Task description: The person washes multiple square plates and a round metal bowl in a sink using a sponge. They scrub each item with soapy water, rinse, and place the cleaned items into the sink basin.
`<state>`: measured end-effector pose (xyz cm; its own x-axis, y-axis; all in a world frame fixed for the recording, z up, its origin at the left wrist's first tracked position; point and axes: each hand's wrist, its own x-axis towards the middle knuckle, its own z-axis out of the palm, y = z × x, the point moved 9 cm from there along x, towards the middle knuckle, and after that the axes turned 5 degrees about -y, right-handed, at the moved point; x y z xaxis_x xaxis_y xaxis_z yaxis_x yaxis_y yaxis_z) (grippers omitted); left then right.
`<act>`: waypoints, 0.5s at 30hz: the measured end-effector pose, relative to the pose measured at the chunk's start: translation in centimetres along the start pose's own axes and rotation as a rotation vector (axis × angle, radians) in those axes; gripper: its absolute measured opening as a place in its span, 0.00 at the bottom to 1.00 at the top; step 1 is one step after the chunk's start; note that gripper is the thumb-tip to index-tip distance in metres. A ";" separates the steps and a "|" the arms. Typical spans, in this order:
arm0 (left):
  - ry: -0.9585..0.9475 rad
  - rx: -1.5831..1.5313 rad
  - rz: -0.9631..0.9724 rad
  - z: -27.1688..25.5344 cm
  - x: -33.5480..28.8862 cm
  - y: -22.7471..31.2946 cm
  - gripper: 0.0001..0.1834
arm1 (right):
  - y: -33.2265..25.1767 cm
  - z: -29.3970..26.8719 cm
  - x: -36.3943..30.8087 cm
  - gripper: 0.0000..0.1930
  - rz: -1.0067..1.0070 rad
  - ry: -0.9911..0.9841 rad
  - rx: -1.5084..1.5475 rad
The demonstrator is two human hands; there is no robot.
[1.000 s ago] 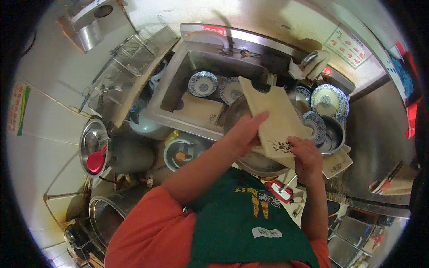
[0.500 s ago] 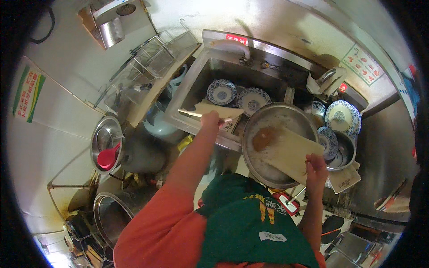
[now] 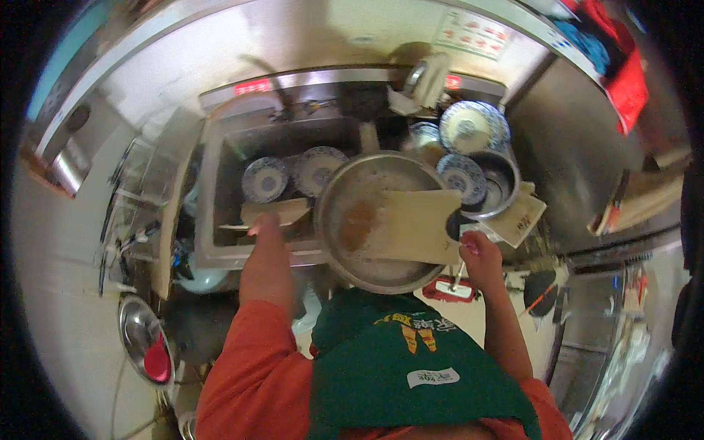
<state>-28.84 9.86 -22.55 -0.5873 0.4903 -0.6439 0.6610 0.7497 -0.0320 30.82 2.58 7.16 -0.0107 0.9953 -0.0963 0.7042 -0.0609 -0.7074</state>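
Note:
My left hand point(image 3: 268, 223), blurred, is closed on a cream flat board point(image 3: 292, 211) over the front edge of the sink point(image 3: 220, 253). Two blue-and-white plates point(image 3: 265, 180) lie in the sink behind it. A wide steel basin point(image 3: 330, 253) stands to the right, with cloudy liquid and a brown patch in it. Across its right side lies a larger cream board point(image 3: 418, 227). At that board's right edge is my right hand point(image 3: 481, 258), its fingers curled together; whether they grip the edge is unclear.
Right of the basin, a steel pot point(image 3: 506, 198) has blue-and-white plates point(image 3: 473, 126) beside and over it. Another cream board point(image 3: 519, 220) juts out below it. A faucet point(image 3: 277, 103) rises behind the sink. At lower left sits a steel bowl point(image 3: 132, 323) with a red ladle point(image 3: 156, 359).
The view has turned, so the sink and basin sit further left. My left hand and its board have moved toward the sink's front left. My right hand stays by the larger board's edge.

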 end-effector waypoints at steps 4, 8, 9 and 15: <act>0.013 -0.567 -0.121 -0.3 -0.8 -0.6 0.18 | 2.6 -1.3 0.4 0.19 0.107 0.089 -0.105; -0.005 -0.932 -0.118 0.6 -1.0 -1.0 0.18 | 3.6 0.0 1.7 0.18 0.129 0.072 -0.203; 0.002 -1.000 -0.110 0.6 -1.2 -1.0 0.18 | 4.0 0.6 2.1 0.18 0.158 0.053 -0.238; 0.761 -0.932 0.229 -7.7 -10.3 3.0 0.21 | 4.8 3.3 4.4 0.17 0.182 -0.091 -0.345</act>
<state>-24.43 10.44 -10.12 -0.8308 0.5535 0.0582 0.3814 0.4900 0.7839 31.81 6.44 1.03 0.0846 0.9587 -0.2714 0.8973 -0.1917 -0.3976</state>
